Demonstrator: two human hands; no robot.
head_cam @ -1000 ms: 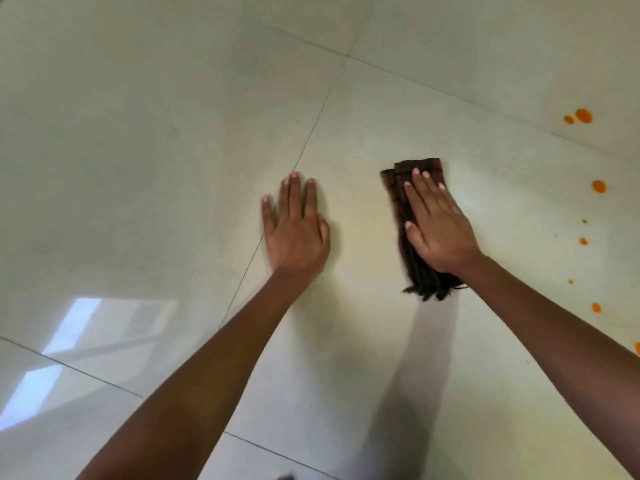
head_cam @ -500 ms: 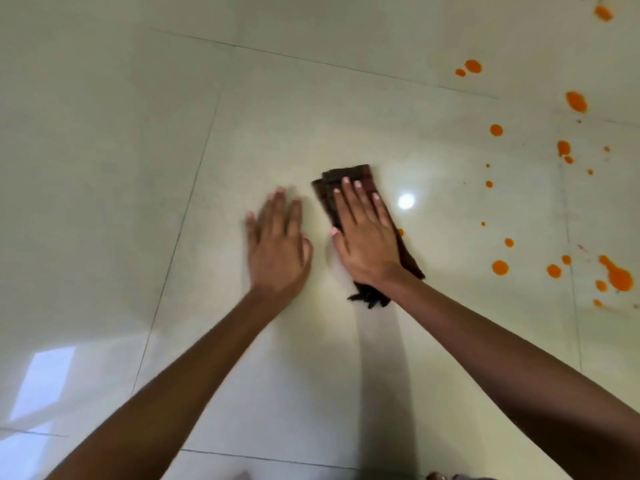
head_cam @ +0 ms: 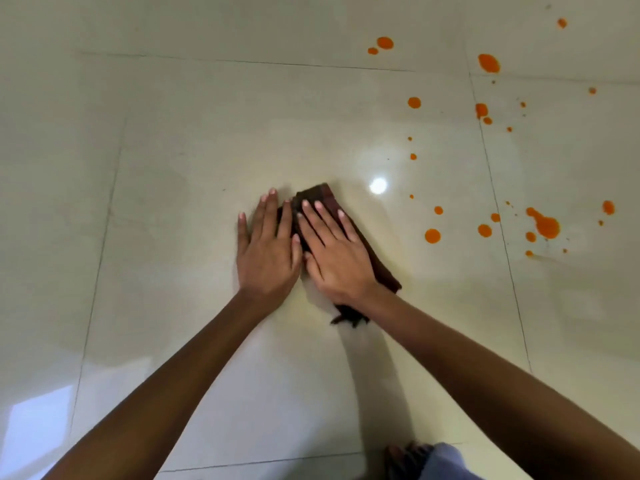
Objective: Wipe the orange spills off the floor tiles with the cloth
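Cloth (head_cam: 379, 268), dark brown and folded into a long strip, lies on the pale floor tiles (head_cam: 207, 150) near mid-view, directly under my right hand (head_cam: 337, 258). That hand is flat on it, fingers straight and spread, palm pressing down; the grip is open, with nothing pinched. The far end of the cloth shows beyond my fingertips, its right edge runs along the outside of the hand, and its frayed near end pokes out below the wrist.

My left hand (head_cam: 266, 254) lies just beside, flat on the tile with an open grip — its inner fingers lie against the cloth's left edge, thumbs close together.

The orange spills (head_cam: 547, 226) are scattered to the right and far right — all apart from the cloth.
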